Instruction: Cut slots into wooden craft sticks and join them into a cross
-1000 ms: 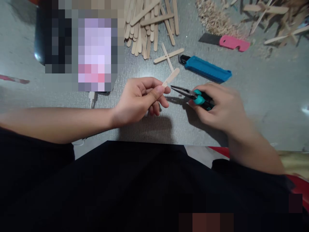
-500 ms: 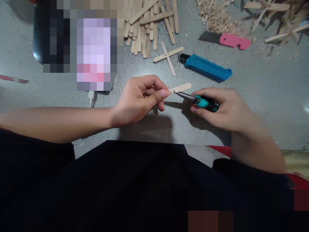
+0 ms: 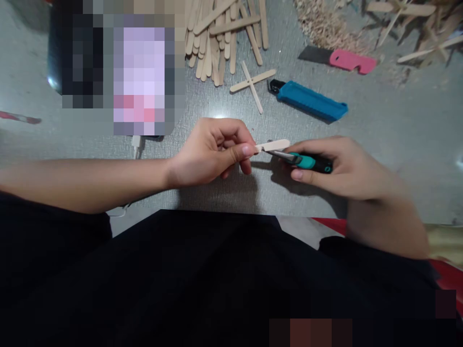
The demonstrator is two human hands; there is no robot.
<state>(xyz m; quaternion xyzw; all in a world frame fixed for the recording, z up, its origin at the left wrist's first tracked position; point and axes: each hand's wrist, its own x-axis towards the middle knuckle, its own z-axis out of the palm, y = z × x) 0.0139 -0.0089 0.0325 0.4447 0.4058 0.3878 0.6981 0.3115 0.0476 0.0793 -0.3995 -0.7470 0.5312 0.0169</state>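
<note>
Between thumb and fingers, my left hand (image 3: 226,149) pinches one end of a wooden craft stick (image 3: 275,145), which points right and has a small notch near my fingertips. My right hand (image 3: 336,166) is wrapped round pliers (image 3: 306,161) with teal and black handles. Their narrow metal jaws reach the stick at the notch; whether they grip it I cannot tell. Behind the hands, two crossed craft sticks (image 3: 252,82) lie on the table, beside a blue box cutter (image 3: 311,100).
A pile of craft sticks (image 3: 217,43) lies at the back. Behind the pink-handled blade (image 3: 352,61) are wood shavings (image 3: 321,26), with more crossed sticks (image 3: 401,8) at the far right. A blurred-out device with a white cable (image 3: 136,141) lies at left.
Both hands have moved slightly toward me and to the right. The craft stick has shifted with them, its free end now lower and above the pliers' jaws.
</note>
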